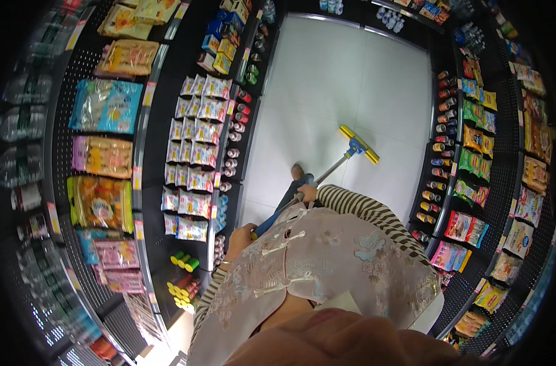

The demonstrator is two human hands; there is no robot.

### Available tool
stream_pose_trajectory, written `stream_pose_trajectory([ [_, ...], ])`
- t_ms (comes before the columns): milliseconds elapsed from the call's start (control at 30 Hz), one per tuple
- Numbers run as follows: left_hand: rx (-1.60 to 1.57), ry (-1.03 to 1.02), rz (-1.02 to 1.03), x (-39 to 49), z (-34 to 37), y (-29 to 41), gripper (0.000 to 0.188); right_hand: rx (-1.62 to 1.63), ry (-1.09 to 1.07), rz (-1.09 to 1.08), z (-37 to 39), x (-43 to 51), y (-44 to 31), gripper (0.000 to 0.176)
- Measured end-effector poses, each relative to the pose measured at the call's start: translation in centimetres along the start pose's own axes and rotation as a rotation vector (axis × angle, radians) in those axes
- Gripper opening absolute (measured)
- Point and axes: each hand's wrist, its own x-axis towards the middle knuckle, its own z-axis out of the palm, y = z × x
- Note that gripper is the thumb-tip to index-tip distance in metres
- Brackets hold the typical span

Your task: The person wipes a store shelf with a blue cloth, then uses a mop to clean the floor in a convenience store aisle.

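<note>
My left hand (241,240) is closed around the blue grip at the upper end of a mop handle (330,169), close to my waist. Farther along the pole, my right hand (307,193) holds its grey section. The mop's head (359,145), blue with yellow strips, lies at a slant on the pale tiled floor (314,82), ahead and to the right. Its underside is hidden. One shoe (297,171) and a dark trouser leg show left of the pole. Striped sleeves and a pale patterned vest cover my arms and chest.
Black store shelving with packaged snacks (204,130) and cans (243,110) flanks the aisle on the left. More shelves with snack bags (472,137) and cans (438,171) stand on the right. Across the far end runs a low shelf edge with bottles (390,19).
</note>
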Motion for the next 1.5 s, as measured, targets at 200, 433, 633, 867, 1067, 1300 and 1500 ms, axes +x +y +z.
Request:
stream_pose_trajectory([
  [200,-0.013,-0.066,-0.024,8.3,-5.8,-1.8,0.048,-0.033,-0.025,-0.062,8.2,1.0,-7.0,0.017],
  [433,-0.128,-0.035,-0.105,20.8,-11.4,1.2,0.054,0.188,0.128,-0.217,20.5,1.2,-18.8,0.035],
  [633,-0.346,0.096,-0.071,32.5,-18.2,6.0,0.066,-0.269,-0.092,-0.346,30.6,3.9,-31.3,0.019],
  [867,0.030,-0.008,-0.011,45.8,-28.3,11.0,0.057,0.107,-0.064,-0.194,37.9,3.5,-43.0,0.017],
  [1067,0.219,-0.099,0.219,58.6,-36.0,18.1,0.052,0.406,-0.089,-0.288,40.5,2.3,-54.4,0.014],
  [1300,0.357,-0.186,0.476,76.2,-37.2,29.5,0.046,0.735,-0.068,-0.547,35.6,0.0,-71.0,0.013],
  [1500,0.476,-0.241,0.643,89.1,-36.3,38.3,0.045,0.969,0.073,-0.716,33.8,-3.9,-82.9,0.013],
])
